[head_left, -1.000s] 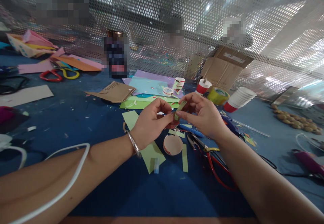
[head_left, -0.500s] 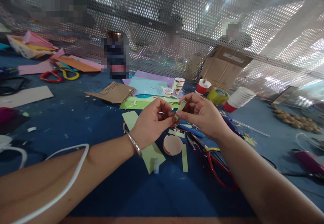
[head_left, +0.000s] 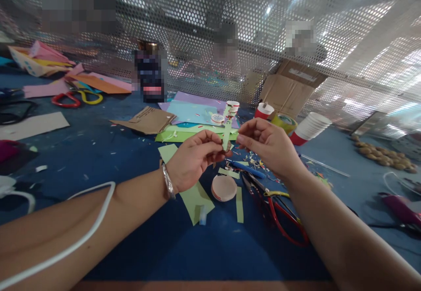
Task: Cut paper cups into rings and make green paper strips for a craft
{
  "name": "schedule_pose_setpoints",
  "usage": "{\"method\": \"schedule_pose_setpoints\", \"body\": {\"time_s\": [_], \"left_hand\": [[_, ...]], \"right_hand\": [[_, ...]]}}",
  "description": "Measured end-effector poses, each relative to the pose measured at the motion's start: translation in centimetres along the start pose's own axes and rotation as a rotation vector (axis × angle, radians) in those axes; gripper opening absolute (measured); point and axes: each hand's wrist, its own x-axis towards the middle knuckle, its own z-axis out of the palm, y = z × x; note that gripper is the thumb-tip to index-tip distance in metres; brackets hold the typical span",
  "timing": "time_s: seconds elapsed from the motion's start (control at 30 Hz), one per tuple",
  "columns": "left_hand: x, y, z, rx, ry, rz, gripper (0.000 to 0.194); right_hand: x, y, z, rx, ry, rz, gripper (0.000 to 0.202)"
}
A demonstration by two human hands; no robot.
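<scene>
Between the thumb and fingers of my left hand (head_left: 200, 153) a pale green paper strip (head_left: 226, 136) stands nearly upright. My right hand (head_left: 268, 144) is just right of the strip, apart from it, its thumb and fingertips pinched together; whatever is between them, if anything, is too small to make out. Below the hands sits a shallow cut paper cup base (head_left: 224, 188). Beside it lie another green strip (head_left: 240, 204) and a larger green paper piece (head_left: 194, 201) with a bit of clear tape (head_left: 203, 215). Red-handled scissors (head_left: 279, 216) and a blue pen-like tool (head_left: 249, 169) lie at right.
Colored paper sheets (head_left: 194, 109), a folded brown cardboard piece (head_left: 149, 120) and a small cup-piece stack (head_left: 232, 107) lie ahead. Stacked paper cups (head_left: 312, 127), a yellow tape roll (head_left: 284, 122) and a cardboard box (head_left: 286, 94) stand right. A white cable (head_left: 98, 225) crosses my left forearm.
My right hand has let go of the green paper strip and moved slightly right. The strip now stands more upright in my left hand.
</scene>
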Motion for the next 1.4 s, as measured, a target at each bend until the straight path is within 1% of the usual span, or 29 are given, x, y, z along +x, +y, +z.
{"method": "schedule_pose_setpoints", "body": {"time_s": [0.13,0.27,0.47,0.6,0.73,0.8,0.87,1.0,1.07,1.27,1.4], "left_hand": [[0.1,0.5,0.2,-0.121,-0.005,-0.136,0.015],[-0.1,0.6,0.4,-0.149,-0.027,-0.198,0.019],[-0.3,0.6,0.5,-0.150,-0.049,-0.207,0.024],[-0.2,0.8,0.4,-0.151,-0.090,-0.220,0.033],[-0.2,1.0,0.3,-0.149,-0.087,-0.262,0.035],[-0.2,1.0,0.3,-0.141,-0.097,-0.240,0.034],[-0.2,0.8,0.2,-0.110,-0.115,-0.192,0.028],[-0.2,0.3,0.0,0.017,-0.118,-0.073,0.015],[-0.2,0.1,-0.1,0.091,-0.107,-0.021,0.012],[-0.4,-0.3,-0.1,0.270,-0.097,0.071,0.016],[-0.5,-0.2,-0.1,0.369,-0.089,0.124,0.015]], "right_hand": [[-0.3,-0.3,0.5,-0.015,-0.127,0.006,0.019],[-0.5,-0.9,0.8,0.027,-0.207,0.017,0.018],[-0.6,-1.1,0.6,0.072,-0.227,0.048,0.018],[-0.6,-1.0,0.6,0.099,-0.204,0.070,0.023],[-0.6,-1.0,0.6,0.126,-0.174,0.081,0.025],[-0.5,-1.0,0.6,0.131,-0.164,0.077,0.026],[-0.5,-1.1,0.6,0.128,-0.155,0.072,0.027],[-0.6,-1.2,0.4,0.085,-0.156,0.066,0.028],[-0.6,-1.3,0.4,0.049,-0.155,0.063,0.027],[-0.5,-1.4,0.3,-0.084,-0.136,0.034,0.028],[-0.5,-1.1,0.4,-0.164,-0.137,0.013,0.029]]}}
